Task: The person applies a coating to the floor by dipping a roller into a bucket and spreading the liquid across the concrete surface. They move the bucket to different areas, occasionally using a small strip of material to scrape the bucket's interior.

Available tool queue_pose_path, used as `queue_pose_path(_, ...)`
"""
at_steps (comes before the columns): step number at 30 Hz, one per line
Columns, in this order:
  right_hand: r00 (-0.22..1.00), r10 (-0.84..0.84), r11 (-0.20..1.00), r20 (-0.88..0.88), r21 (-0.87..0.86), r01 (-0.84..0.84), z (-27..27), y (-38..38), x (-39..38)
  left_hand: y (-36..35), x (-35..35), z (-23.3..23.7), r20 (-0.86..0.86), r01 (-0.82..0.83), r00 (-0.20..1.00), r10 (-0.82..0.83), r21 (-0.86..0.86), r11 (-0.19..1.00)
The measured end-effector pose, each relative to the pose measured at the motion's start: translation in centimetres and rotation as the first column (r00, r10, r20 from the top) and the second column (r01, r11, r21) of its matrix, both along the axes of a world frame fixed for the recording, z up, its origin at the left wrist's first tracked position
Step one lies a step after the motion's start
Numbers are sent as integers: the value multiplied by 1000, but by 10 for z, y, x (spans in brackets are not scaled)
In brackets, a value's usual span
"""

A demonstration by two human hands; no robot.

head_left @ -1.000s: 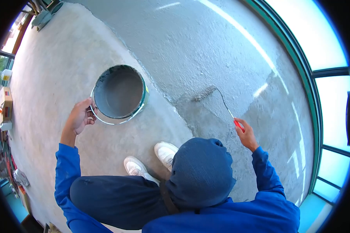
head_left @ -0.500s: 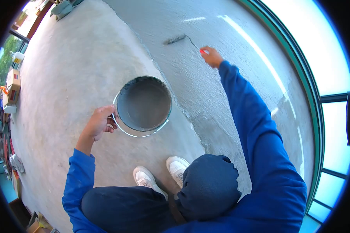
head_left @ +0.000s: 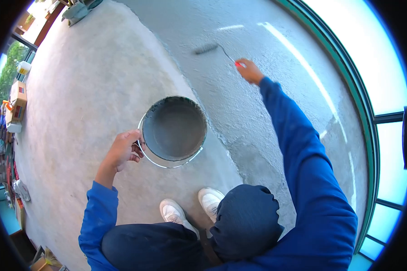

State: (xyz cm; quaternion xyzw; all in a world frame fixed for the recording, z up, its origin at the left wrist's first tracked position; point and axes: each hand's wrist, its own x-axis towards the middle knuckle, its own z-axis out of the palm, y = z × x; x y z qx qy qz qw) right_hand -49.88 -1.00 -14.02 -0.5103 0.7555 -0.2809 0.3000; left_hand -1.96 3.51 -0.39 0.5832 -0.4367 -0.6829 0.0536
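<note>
At eight o'clock on the likely heavy bucket [head_left: 175, 103], left hand [head_left: 122, 149] half-curls round the bail [head_left: 167, 167], right hand [head_left: 251, 72] clasping a roller's [head_left: 206, 49] grip [head_left: 239, 65].

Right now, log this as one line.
left hand: holding wire handle of bucket | right hand: holding roller | roller: over wet-looking grey floor | bucket: grey mix inside

Left arm [head_left: 98, 207] bent, forearm pointing forward, left wrist [head_left: 106, 174] bare. Left hand [head_left: 125, 150] turned inward, thumb extended on top, fingers curled in below. Right arm [head_left: 303, 144] reaches farther out, angled across toward the person's left, elbow slightly bent. Right hand [head_left: 248, 71] closed, knuckles forward, looks slightly motion-blurred.
</note>
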Motion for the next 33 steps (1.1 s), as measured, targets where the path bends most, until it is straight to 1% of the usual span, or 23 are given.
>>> queue_pose_path(1,1000,9,1000,-11,12,-8,4,36,-8,0,-1,0,2,-1,1000,1,-1,1000)
queue_pose_path(2,995,58,993,-78,-98,-66,-20,70,-26,0,-1,1,5,-1,1000,1,-5,1000)
queue_pose_path(3,999,1,994,-33,107,3,14,113,-17,0,-1,2,12,2,1000,-2,-7,1000)
queue_pose_path(4,994,18,998,-110,62,-11,8,151,-23,0,-1,1,8,6,1000,-6,-13,1000)
queue_pose_path(6,987,51,998,-150,-26,-55,5,232,-30,1,1,0,6,22,1000,-22,-22,1000)
queue_pose_path(8,990,23,1000,-136,2,-23,20,304,-24,2,-1,2,9,33,999,-33,-24,999)
queue_pose_path(11,993,-108,983,-56,141,115,47,386,-8,2,-4,3,18,36,999,-36,-29,999)
queue_pose_path(13,975,-223,942,15,260,211,64,418,2,2,-4,3,21,36,999,-35,-36,999)
queue_pose_path(15,957,-283,918,64,308,251,72,440,8,3,-2,1,22,39,999,-38,-38,999)
queue_pose_path(18,962,-267,929,59,281,240,66,437,9,3,-1,0,1,38,999,-38,-40,998)
queue_pose_path(20,986,-165,972,-5,169,163,51,414,7,2,0,-3,5,40,999,-40,-36,999)
queue_pose_path(21,995,-82,993,-59,83,87,42,392,5,2,2,-4,9,38,999,-38,-33,999)
queue_pose_path(23,994,-36,999,-107,15,38,27,341,5,2,3,-5,21,40,999,-39,-35,999)
queue_pose_path(25,987,34,994,-156,-102,-50,3,288,4,4,1,-6,30,31,999,-30,-38,999)
queue_pose_path(27,988,65,990,-138,-113,-81,-4,240,11,6,-1,-5,41,17,999,-15,-45,999)
queue_pose_path(29,992,70,993,-103,-84,-79,4,210,26,10,-4,-1,54,0,999,2,-45,999)
queue_pose_path(31,993,72,995,-98,-66,-79,2,206,33,13,-4,4,59,-11,998,14,-42,999)
queue_pose_path(33,995,48,999,-83,-15,-49,5,232,43,16,-3,7,56,-20,998,22,-37,999)
